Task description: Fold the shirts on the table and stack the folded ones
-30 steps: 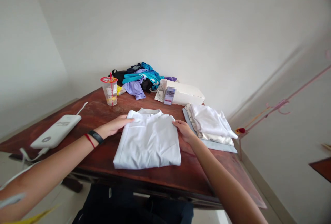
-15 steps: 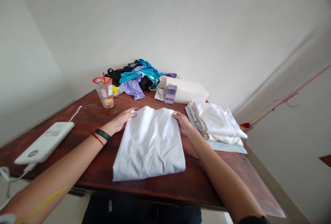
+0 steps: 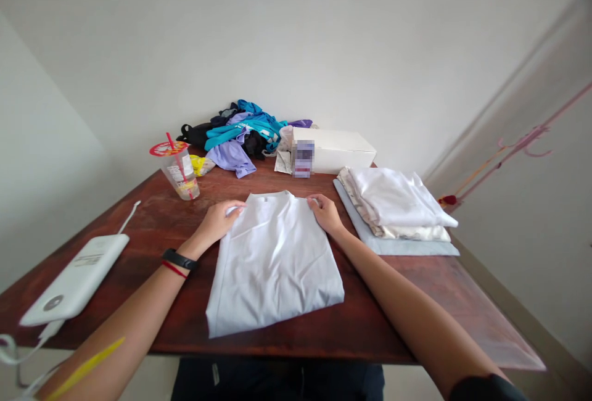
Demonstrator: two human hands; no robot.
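A folded white shirt lies flat on the dark reddish-brown table, lightly creased, its narrower end away from me. My left hand is closed at its far left corner, thumb on top of the cloth and fingers along the edge. At the far right corner my right hand pinches the fabric in the same way. The fingertips are partly hidden by the cloth. To the right of my right arm rests a stack of folded clothes, white on top and pale blue-grey at the bottom.
A plastic cup with a red straw stands at the left. Nearer me on that side is a white power bank with cables. Behind are a heap of crumpled clothes and a white box. A pink rack stands beyond the right edge.
My view has shifted slightly. The shirt has turned a little, its near right corner swinging away from me. Both hands stay at its far corners.
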